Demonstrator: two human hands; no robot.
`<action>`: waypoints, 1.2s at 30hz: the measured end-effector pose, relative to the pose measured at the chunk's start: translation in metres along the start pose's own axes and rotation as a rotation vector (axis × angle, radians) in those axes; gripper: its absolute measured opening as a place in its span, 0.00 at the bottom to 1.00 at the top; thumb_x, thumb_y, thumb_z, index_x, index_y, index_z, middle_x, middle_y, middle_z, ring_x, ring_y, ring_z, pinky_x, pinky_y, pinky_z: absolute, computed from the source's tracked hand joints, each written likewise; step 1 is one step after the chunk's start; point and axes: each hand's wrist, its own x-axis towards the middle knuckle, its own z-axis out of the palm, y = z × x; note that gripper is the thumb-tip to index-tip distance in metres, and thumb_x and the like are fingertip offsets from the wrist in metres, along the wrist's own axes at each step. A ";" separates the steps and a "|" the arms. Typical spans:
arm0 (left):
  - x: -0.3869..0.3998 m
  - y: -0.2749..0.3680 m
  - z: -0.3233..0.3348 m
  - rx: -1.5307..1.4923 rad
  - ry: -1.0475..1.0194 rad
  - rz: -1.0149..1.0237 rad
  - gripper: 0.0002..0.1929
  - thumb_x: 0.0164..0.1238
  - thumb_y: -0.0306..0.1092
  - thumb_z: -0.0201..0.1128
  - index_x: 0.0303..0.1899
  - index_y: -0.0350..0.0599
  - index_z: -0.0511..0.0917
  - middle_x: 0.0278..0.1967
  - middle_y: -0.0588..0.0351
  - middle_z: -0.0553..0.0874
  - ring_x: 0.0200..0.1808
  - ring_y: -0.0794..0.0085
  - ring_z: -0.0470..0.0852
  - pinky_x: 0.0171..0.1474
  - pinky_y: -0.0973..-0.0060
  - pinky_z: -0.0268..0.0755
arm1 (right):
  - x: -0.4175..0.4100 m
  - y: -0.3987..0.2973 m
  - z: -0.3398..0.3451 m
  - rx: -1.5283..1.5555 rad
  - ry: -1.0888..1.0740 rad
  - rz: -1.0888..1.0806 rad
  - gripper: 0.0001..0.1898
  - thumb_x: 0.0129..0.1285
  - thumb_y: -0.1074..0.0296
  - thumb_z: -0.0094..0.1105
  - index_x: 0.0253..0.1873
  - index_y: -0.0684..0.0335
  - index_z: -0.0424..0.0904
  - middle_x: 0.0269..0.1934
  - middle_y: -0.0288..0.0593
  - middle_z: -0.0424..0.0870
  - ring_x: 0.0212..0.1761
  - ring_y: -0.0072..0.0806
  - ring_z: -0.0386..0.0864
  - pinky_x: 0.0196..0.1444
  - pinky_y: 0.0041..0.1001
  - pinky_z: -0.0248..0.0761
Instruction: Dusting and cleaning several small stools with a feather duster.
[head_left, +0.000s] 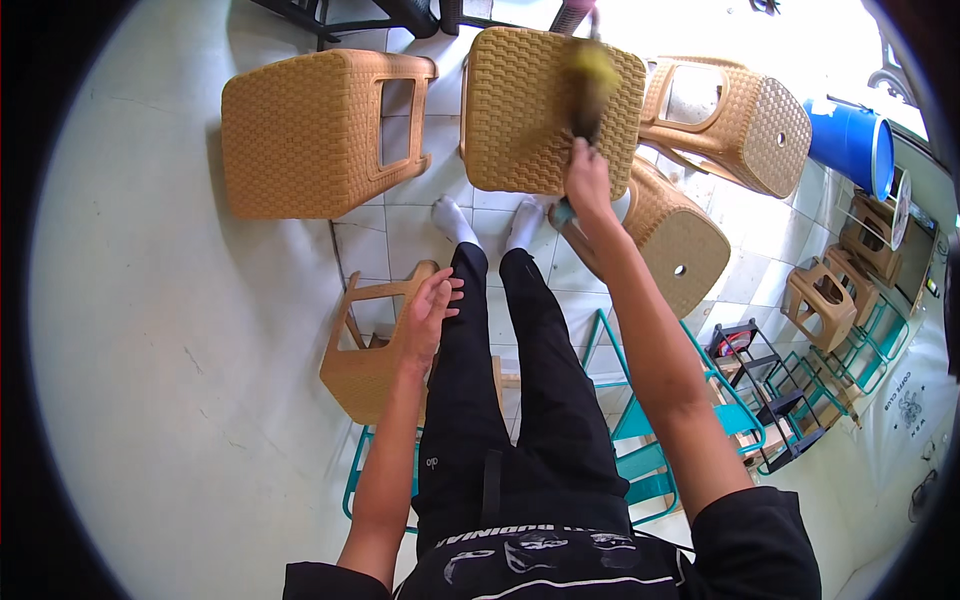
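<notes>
My right hand (586, 176) grips a brown and yellow duster (589, 86), blurred by motion. It is over the square, woven-pattern top of a tan plastic stool (517, 112) just beyond my feet. Whether the bristles or feathers touch the seat, I cannot tell. Nothing is in my left hand (431, 315), which hangs beside my left leg with its fingers apart. Below it stands another tan stool (367, 382), partly hidden by my forearm.
A tan stool lies on its side (300, 139) by the pale wall (150, 300) at left. More tan stools (765, 139) (679, 255) lie tipped at right, near a blue drum (851, 142). Teal folding chairs (649, 465) and a black metal rack (772, 397) stand at lower right.
</notes>
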 end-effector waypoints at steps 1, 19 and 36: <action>0.001 -0.001 0.001 -0.001 -0.003 0.001 0.35 0.74 0.64 0.54 0.68 0.43 0.69 0.57 0.53 0.80 0.57 0.70 0.79 0.57 0.73 0.72 | 0.005 -0.004 -0.004 0.312 0.112 0.264 0.21 0.77 0.51 0.46 0.37 0.65 0.76 0.23 0.47 0.78 0.26 0.36 0.77 0.30 0.35 0.68; -0.004 -0.008 -0.004 -0.001 0.007 0.018 0.36 0.74 0.65 0.54 0.68 0.43 0.69 0.56 0.54 0.80 0.56 0.70 0.79 0.57 0.72 0.72 | 0.000 -0.017 0.004 0.632 0.112 0.309 0.18 0.77 0.51 0.49 0.33 0.55 0.69 0.20 0.29 0.66 0.19 0.19 0.63 0.21 0.22 0.55; -0.002 -0.003 -0.010 -0.007 0.031 0.023 0.33 0.75 0.62 0.53 0.68 0.43 0.69 0.55 0.55 0.81 0.55 0.72 0.79 0.56 0.74 0.71 | -0.005 0.003 0.027 -0.242 -0.072 -0.166 0.29 0.75 0.45 0.48 0.35 0.71 0.77 0.27 0.53 0.79 0.28 0.40 0.79 0.35 0.41 0.71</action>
